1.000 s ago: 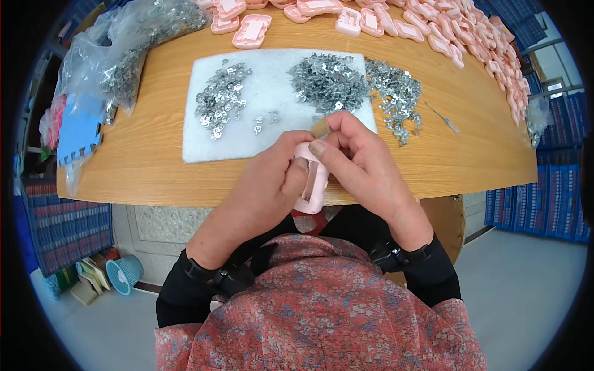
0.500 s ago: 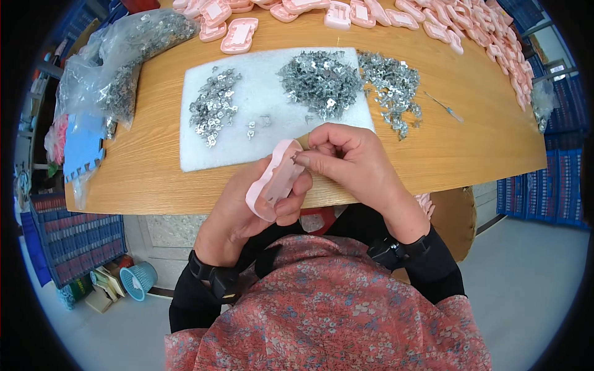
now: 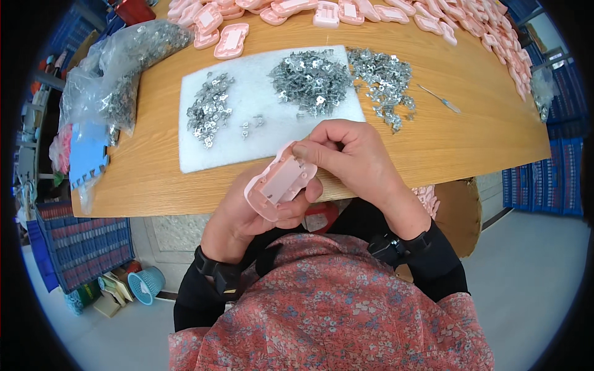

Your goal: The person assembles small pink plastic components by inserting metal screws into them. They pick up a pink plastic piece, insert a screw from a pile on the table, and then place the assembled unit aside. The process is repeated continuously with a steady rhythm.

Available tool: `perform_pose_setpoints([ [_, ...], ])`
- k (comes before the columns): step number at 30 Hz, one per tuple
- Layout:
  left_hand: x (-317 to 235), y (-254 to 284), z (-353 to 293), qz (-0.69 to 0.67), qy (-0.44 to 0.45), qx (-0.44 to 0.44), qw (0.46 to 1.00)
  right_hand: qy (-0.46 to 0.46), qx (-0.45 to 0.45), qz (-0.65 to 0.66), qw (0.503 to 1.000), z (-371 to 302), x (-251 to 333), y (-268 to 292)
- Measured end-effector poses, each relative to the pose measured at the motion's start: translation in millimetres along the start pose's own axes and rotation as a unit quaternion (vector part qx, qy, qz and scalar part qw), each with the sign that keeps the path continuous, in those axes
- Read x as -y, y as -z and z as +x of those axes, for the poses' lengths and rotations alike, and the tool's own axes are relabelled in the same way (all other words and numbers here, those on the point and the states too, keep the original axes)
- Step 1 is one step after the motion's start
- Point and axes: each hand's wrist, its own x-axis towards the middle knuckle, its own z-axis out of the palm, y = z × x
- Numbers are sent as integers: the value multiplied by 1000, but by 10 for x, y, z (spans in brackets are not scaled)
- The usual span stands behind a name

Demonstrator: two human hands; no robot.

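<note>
My left hand [image 3: 238, 201] is closed around a pink plastic shell [image 3: 281, 179], its hollow side facing up. Inside the shell is a raised rectangular panel, with a small metal piece [image 3: 270, 196] at its lower end. My right hand [image 3: 346, 154] bends over the shell's upper end, thumb tip pressed against the inside and fingers curled. Whatever lies under that thumb is hidden. Beyond my hands, a white foam sheet [image 3: 204, 161] carries a big heap of small metal clips [image 3: 312, 80], a smaller clip heap [image 3: 210, 108] at its left, and a few loose clips [image 3: 245, 130].
More clips [image 3: 383, 80] spill off the foam's right edge onto the wooden table [image 3: 482, 136], near a thin screwdriver-like tool [image 3: 440, 99]. Pink shells [image 3: 427, 25] line the far side. A clear bag of clips [image 3: 117, 80] and a blue foam mat [image 3: 88, 151] occupy the left.
The shell has been turned so that more of its inside shows. My right thumb has shifted onto its upper end. The whole view has moved slightly.
</note>
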Motion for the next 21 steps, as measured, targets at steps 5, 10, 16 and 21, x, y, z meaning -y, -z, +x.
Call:
perform_pose_setpoints([
  [5, 87, -1, 47, -22, 13, 19, 999, 86, -37, 96, 991, -71, -229, 19],
  [10, 189, -43, 166, -37, 84, 59, 994, 75, 1, 20, 997, -353, -208, 238],
  [16, 392, -82, 548, 83, 215, 89, 969, 33, -52, 88, 994, -800, -323, 490],
  [21, 410, -475, 503, 301, 212, -69, 927, -42, -171, 71, 982, -1663, -757, 1143],
])
